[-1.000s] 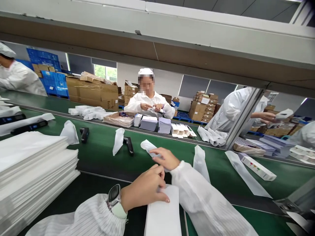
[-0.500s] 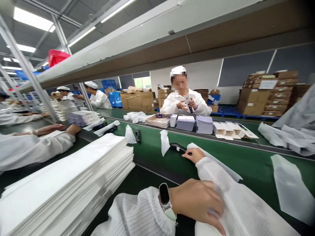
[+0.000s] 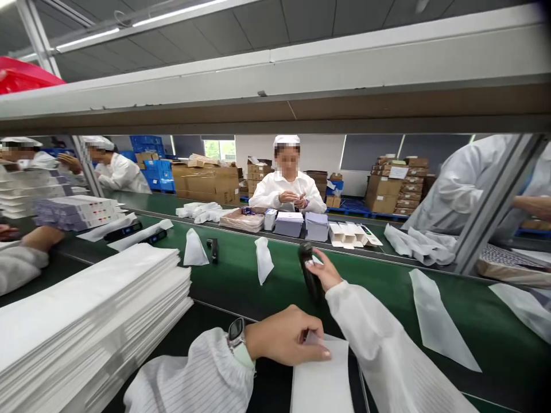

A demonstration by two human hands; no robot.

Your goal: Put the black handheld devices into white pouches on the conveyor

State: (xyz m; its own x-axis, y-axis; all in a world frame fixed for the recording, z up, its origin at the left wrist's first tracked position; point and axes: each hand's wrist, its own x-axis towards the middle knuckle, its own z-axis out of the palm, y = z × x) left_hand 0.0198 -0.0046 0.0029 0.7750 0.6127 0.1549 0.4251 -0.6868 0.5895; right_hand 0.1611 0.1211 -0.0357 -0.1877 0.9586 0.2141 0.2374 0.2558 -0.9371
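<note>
My right hand [image 3: 326,272] grips a black elongated handheld device [image 3: 308,274], raised upright over the green conveyor belt [image 3: 235,295]. Its lower end points down toward the belt. Nearer to me, my left hand [image 3: 289,338] has thumb and fingers pinched at the top edge of a flat white sleeve [image 3: 322,381], beside a dark edge at its right. A thick stack of long white sleeves [image 3: 81,292] lies left of my left forearm. On the belt ahead are white pouches [image 3: 264,261] and a small black device [image 3: 212,250].
Across the belt a co-worker [image 3: 287,189] holds something small in both hands. Before them stand lilac boxes [image 3: 289,224], open white cartons [image 3: 348,234] and a tray [image 3: 243,219]. A shelf [image 3: 267,80] spans overhead; a metal post [image 3: 495,201] rises at right.
My view has turned to the right. My right hand has lifted the black device, which lay on the belt beneath its fingers. My left hand has moved, and the white sleeve under it now shows clearly.
</note>
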